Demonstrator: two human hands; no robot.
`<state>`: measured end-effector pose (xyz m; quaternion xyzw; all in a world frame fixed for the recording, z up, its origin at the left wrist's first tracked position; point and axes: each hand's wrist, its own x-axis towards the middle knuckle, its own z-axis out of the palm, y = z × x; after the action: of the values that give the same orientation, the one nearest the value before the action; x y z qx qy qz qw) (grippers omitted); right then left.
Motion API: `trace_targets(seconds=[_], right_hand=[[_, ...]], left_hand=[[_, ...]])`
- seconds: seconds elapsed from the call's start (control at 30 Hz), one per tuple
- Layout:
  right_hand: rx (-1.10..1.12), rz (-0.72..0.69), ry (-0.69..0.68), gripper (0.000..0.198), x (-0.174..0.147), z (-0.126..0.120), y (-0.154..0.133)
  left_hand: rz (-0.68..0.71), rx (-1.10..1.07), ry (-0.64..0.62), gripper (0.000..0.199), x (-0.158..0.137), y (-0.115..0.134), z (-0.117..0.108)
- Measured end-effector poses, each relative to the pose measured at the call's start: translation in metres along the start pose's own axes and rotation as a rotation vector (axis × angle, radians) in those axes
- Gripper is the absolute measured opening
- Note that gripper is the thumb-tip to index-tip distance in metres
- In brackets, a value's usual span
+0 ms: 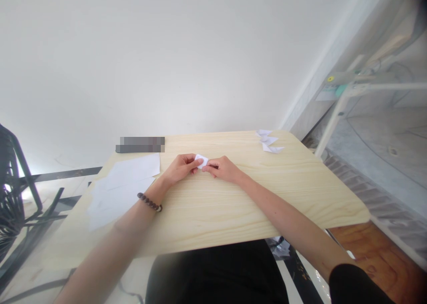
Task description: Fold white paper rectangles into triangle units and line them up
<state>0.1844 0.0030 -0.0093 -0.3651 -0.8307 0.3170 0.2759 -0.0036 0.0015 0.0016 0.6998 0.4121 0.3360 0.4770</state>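
Observation:
A small piece of folded white paper (201, 158) is held over the middle of the wooden table (213, 219). My left hand (183, 167) pinches it, with the thumb lying across its front face. At the paper's right edge, the fingertips of my right hand (222, 168) are closed on it. A beaded bracelet (149, 202) is on my left wrist. Beyond my right hand, towards the back right of the table, stand several folded white paper shapes (271, 149) with pointed ends, set in a row.
Sheets of white paper (123, 193) lie overlapping on the table's left side. Behind them, near the wall, is a dark oblong thing (140, 145), blurred out in part. A white metal frame (333, 117) stands past the table's right edge.

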Motion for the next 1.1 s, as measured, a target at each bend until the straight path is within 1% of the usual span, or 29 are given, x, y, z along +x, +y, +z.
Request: trace_targets(seconds=[0.13, 0.27, 0.37, 0.63, 0.87, 0.97, 1.1], right_hand=[[-0.010, 0.007, -0.013, 0.036, 0.0005, 0.0008, -0.0004], [0.000, 0.016, -0.001, 0.036, 0.0007, 0.0004, -0.0003], [-0.009, 0.018, -0.006, 0.036, 0.0005, 0.0005, -0.0002], [-0.021, 0.009, 0.015, 0.030, 0.0005, 0.0012, -0.0010], [0.006, 0.025, 0.021, 0.026, 0.0017, 0.0017, -0.0002], [0.021, 0.040, 0.028, 0.026, 0.0016, 0.0016, 0.0002], [0.022, 0.034, 0.012, 0.025, 0.0007, 0.0006, -0.0003]], left_hand=[[0.012, 0.028, -0.014, 0.035, -0.0009, 0.0016, -0.0004], [-0.003, 0.004, 0.021, 0.035, -0.0024, 0.0058, 0.0039], [-0.007, -0.004, 0.024, 0.034, -0.0030, 0.0077, 0.0062], [-0.017, -0.026, 0.085, 0.034, -0.0019, 0.0043, 0.0071], [-0.021, -0.097, 0.084, 0.034, -0.0009, 0.0030, 0.0086], [-0.029, -0.101, 0.093, 0.035, -0.0009, 0.0035, 0.0085], [-0.022, -0.069, 0.060, 0.036, -0.0012, 0.0030, 0.0049]])
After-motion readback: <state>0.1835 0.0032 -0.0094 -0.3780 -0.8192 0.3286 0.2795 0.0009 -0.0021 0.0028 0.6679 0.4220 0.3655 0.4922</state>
